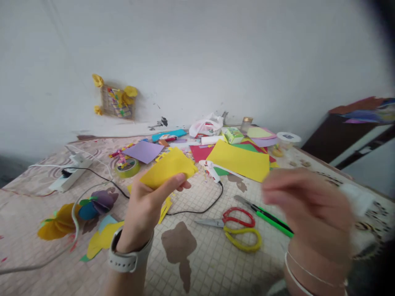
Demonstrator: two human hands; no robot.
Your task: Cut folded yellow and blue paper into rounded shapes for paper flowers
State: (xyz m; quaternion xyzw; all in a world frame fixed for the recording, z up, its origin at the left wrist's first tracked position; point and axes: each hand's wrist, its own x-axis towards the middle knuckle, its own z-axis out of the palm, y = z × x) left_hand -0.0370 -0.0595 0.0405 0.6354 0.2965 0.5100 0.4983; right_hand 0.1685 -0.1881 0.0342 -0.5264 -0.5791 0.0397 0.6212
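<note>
My left hand (151,197) grips a folded-looking piece of yellow craft sheet (171,164) between thumb and fingers, raised over the table. To the right, my right hand (308,201) hangs in the air, blurred, with its fingers drawn together; whether anything is pinched in them cannot be made out. Below and between the hands lie scissors (236,228) with one red and one yellow handle. A green utility knife (268,218) rests beside them, close to my right hand. Behind my left hand's sheet is a white glue gun (210,170) with a black cord.
A large yellow sheet (242,158) and a purple sheet (144,152) lie farther back. Tape (127,167) stands at the left, near a power strip (70,174). Felt flowers (60,220) lie front left under a loose cable. A glass jar (246,124) stands by the wall.
</note>
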